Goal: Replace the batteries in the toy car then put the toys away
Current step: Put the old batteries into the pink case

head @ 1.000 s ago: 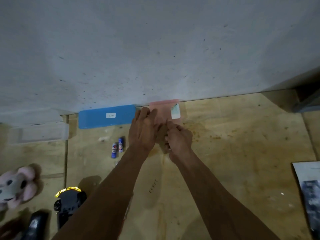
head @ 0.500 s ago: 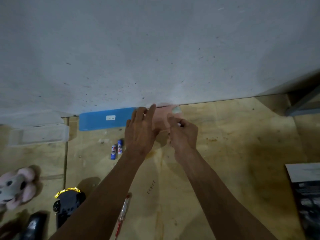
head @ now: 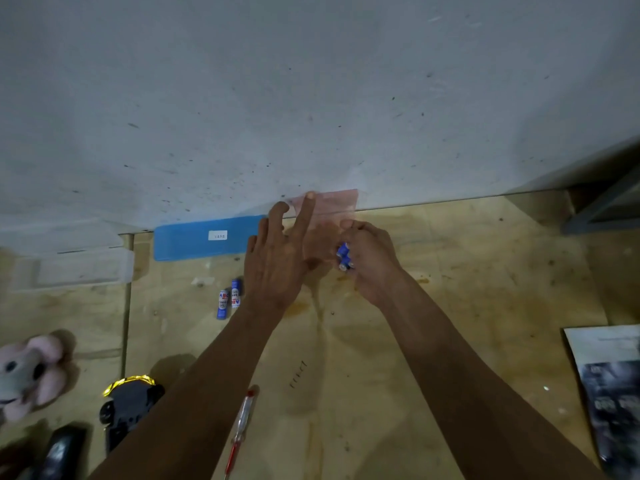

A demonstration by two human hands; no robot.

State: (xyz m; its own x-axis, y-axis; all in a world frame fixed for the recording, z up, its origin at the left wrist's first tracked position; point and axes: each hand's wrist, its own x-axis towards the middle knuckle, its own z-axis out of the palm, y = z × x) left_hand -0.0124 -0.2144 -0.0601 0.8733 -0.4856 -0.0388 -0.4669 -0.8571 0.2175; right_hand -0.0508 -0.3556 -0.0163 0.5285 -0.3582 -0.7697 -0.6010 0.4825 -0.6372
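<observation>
Two fresh batteries (head: 344, 256) gripped in right hand (head: 372, 263), just out of pink bag (head: 337, 206); left hand (head: 277, 261) open, fingers against bag. Battery-fetch step. Next: carry to toy car (head: 130, 408), lower left, and insert.

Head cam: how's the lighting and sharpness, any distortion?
Head view: dim, with corners falling dark; bottom-left black toy car barely reads. Wide-angle bends the wall-floor line. Translucent pink plastic pouch is faint against the wall; left hand looks soft. Blue batteries in the right hand are recognisable, labels unreadable.
</observation>
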